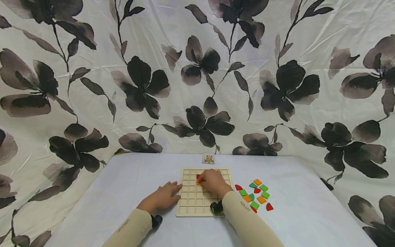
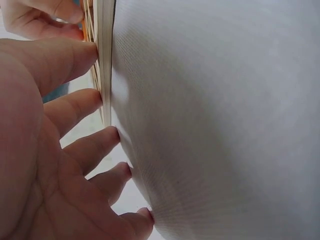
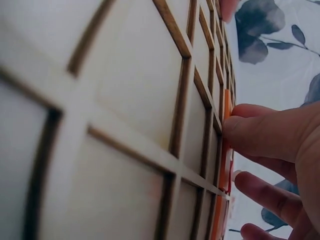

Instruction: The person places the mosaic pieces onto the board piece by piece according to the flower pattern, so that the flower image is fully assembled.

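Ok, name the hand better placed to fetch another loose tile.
Likely the right hand: the loose tiles lie on its side; the left hand touches the left edge of the board.

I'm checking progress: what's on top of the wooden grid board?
The wooden grid board bears a red tile and at least one orange tile. In the head view, the right hand hides whatever lies beneath.

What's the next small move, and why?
I'd probably press the orange piece flat: the right hand pinches it at the surface of the grid board, and the left hand rests against the board's edge, likely steadying it.
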Action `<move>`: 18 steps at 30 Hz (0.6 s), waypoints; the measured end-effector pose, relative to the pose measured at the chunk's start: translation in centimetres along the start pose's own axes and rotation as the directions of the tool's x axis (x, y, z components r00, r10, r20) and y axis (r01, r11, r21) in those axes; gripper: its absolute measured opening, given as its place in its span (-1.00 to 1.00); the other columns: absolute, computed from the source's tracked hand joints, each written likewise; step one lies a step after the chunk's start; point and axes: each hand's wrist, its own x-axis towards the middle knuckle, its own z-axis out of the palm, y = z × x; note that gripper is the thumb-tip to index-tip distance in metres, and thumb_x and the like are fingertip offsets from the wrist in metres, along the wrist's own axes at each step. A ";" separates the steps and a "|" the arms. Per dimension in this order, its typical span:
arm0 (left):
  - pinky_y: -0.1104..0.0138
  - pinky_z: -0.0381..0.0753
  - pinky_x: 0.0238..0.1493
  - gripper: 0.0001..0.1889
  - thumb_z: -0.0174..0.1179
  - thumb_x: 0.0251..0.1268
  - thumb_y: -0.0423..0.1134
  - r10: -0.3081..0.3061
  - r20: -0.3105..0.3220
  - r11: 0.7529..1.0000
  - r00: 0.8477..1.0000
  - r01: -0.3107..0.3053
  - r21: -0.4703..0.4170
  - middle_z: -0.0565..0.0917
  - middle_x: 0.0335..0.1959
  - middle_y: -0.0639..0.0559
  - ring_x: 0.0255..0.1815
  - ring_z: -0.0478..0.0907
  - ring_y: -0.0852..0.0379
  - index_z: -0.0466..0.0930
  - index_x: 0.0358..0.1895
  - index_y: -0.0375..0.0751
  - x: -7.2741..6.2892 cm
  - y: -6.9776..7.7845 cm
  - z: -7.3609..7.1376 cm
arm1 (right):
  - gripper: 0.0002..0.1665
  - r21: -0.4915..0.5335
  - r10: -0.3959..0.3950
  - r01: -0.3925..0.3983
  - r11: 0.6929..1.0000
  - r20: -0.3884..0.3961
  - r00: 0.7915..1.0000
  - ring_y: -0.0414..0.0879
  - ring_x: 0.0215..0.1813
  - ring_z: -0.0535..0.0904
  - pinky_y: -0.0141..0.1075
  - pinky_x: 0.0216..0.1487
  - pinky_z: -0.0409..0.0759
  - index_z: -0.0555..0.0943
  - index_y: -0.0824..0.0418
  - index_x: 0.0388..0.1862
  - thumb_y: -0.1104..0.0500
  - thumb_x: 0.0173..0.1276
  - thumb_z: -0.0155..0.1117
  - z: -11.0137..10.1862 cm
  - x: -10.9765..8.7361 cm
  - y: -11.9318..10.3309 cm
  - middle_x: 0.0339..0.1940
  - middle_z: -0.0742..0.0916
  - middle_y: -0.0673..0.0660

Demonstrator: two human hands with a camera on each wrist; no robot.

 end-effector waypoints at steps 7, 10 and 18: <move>-0.32 0.03 0.42 -0.44 0.11 0.37 -0.03 -0.001 0.000 1.000 1.000 0.001 0.003 0.30 0.46 -0.18 0.52 0.09 -0.30 0.36 0.40 -0.09 -0.1 0.2 0.1 | -0.85 -0.015 -0.019 0.019 1.000 0.030 0.999 0.02 0.01 0.61 0.06 0.09 0.47 0.78 0.01 -0.23 0.17 0.30 0.31 -0.9 -0.9 0.9 -0.14 0.78 -0.05; -0.32 0.04 0.41 -0.44 0.10 0.38 -0.04 0.003 0.000 1.000 1.000 -0.003 0.006 0.30 0.46 -0.19 0.52 0.09 -0.32 0.36 0.40 -0.10 -0.2 0.3 0.0 | -0.83 -0.008 -0.001 0.001 1.000 0.027 1.000 0.02 0.03 0.60 0.04 0.07 0.45 0.78 0.03 -0.21 0.19 0.30 0.28 -1.5 -1.5 2.2 -0.13 0.78 -0.04; -0.34 0.04 0.39 -0.45 0.08 0.41 -0.05 0.012 0.013 1.000 1.000 -0.013 0.019 0.28 0.47 -0.22 0.51 0.08 -0.35 0.33 0.42 -0.09 -0.3 0.2 -0.2 | -0.79 -0.023 0.137 -0.136 0.990 0.036 0.990 0.09 0.16 0.57 0.13 0.21 0.40 0.75 0.03 -0.11 0.19 0.30 0.30 -4.1 -3.6 6.3 -0.01 0.75 0.02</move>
